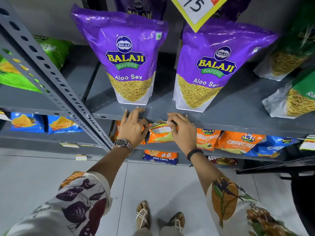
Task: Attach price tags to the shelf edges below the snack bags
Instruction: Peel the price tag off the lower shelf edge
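— Grey steel shelf edge (221, 124) is running left to right across the middle, and both hands are working at it. What is the price tag doing?

— Sitting between the hands. The price tag (159, 127) is lying against the front lip of the shelf, below the gap between the two purple Aloo Sev bags (127, 57). The right hand (183, 129) is pinching its right end with curled fingers; the left hand (133, 126) is pressing at its left end with thumb, while its other fingers are spreading loosely over the top of the shelf.

— Is the tag sitting flat?

— It is looking crumpled and bowed, not flush.

— What is crowding the spot?

— Orange Crunchem packets (238, 142) are standing on the shelf beneath, right behind the tag and hands, with blue packets (271, 147) further right. A slotted grey upright (56, 77) is slanting down on the left, ending near the left wrist and its watch (123, 143). A yellow-bordered sign (197, 9) reading 15 is hanging at the far top. Green bags (293, 97) are standing on the right of the same shelf. Other tags (69, 144) are already sitting on lower edges to the left.
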`<state>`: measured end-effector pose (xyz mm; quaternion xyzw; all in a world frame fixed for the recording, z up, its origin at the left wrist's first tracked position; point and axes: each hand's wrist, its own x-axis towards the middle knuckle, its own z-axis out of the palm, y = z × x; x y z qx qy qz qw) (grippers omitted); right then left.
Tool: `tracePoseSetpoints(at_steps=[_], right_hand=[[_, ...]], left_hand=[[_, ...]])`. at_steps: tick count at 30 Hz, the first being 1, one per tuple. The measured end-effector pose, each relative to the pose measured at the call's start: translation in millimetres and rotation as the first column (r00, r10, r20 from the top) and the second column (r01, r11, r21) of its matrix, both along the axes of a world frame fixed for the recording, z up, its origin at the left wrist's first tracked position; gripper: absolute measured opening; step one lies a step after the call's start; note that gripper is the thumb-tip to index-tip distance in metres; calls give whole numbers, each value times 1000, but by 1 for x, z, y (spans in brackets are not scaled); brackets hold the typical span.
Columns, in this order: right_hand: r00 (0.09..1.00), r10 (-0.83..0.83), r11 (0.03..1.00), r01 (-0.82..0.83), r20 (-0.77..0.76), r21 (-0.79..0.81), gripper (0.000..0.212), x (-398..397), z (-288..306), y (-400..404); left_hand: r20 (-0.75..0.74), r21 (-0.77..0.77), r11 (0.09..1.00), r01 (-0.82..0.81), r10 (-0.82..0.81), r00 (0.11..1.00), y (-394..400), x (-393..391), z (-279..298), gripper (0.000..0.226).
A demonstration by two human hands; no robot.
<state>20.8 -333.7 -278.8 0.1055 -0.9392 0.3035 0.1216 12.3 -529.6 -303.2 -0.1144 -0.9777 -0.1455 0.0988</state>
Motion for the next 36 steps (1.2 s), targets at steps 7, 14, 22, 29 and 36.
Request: tracePoseSetpoints(at_steps=[7, 14, 22, 29, 36], right_hand=[[999, 6, 985, 3, 54, -174, 11, 0, 7, 2], [984, 92, 989, -73, 151, -129, 10, 14, -8, 20], [993, 1, 998, 5, 119, -55, 9, 14, -7, 16], [996, -60, 996, 64, 61, -61, 8, 8, -7, 11], [992, -120, 989, 122, 31, -78, 6, 2, -12, 7]], left_hand=[[13, 74, 994, 83, -84, 996, -11, 0, 10, 18], [77, 72, 988, 138, -143, 987, -20, 6, 14, 10], [2, 38, 996, 75, -76, 997, -12, 3, 15, 10], [-23, 17, 999, 37, -37, 999, -6, -8, 18, 14], [-37, 16, 1000, -1, 2, 999, -4, -13, 19, 11]])
